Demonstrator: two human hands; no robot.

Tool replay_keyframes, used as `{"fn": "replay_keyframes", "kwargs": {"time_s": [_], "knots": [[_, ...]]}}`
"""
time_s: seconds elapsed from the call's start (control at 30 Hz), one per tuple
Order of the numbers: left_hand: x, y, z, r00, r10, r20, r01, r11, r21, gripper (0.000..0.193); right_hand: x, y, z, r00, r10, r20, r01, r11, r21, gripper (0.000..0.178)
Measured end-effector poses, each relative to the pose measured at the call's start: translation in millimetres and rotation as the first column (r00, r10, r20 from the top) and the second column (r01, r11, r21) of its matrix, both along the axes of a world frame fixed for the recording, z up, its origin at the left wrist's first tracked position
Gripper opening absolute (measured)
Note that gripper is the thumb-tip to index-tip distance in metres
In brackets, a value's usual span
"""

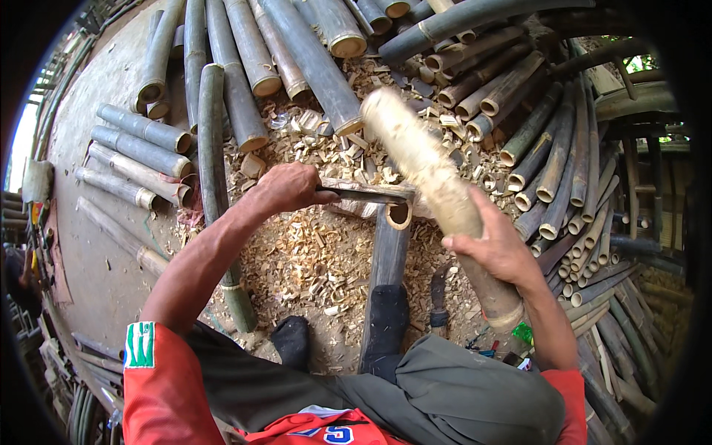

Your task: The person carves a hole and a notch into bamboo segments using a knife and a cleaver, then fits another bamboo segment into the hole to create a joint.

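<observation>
My left hand (pixel 288 187) is closed round the handle end of a dark-bladed knife (pixel 367 195). Its blade lies level across the cut, hollow end of a bamboo pole (pixel 389 256). The pole runs back toward me between my legs, with my dark-socked foot (pixel 387 319) against it. In my right hand (pixel 498 241) is a thick, pale wooden club (pixel 437 178), gripped toward its near end and slanting up to the left. The club's far end is frayed and slightly blurred. Behind the blade, a pale chopped wood block (pixel 352 208) shows in part.
Wood chips (pixel 297 263) cover the ground around the pole. Long bamboo poles (pixel 308 55) fan out at the far side, and stacked poles (pixel 564 163) crowd the right. Short bamboo lengths (pixel 137 159) lie left. A curved pole (pixel 213 148) stretches beside my left arm.
</observation>
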State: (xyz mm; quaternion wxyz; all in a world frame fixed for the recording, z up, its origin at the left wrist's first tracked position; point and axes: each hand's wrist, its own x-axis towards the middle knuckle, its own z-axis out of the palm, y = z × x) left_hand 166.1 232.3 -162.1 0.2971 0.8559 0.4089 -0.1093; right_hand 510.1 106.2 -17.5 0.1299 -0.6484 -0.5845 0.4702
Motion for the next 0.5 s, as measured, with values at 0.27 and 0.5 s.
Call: {"fn": "replay_keyframes", "kwargs": {"time_s": [0.27,0.5], "knots": [[2,4,-9,1.0,0.004,-0.016,-0.005,0.998,-0.056,0.065,3,1,-30,0.978,0.2,0.055,-0.185,0.961,-0.208,0.097],[-5,-53,2,0.987,-0.08,0.14,0.052,0.98,0.195,0.067,24,-13,-11,0.985,-0.093,-0.147,0.098,0.995,0.027,0.1]]}}
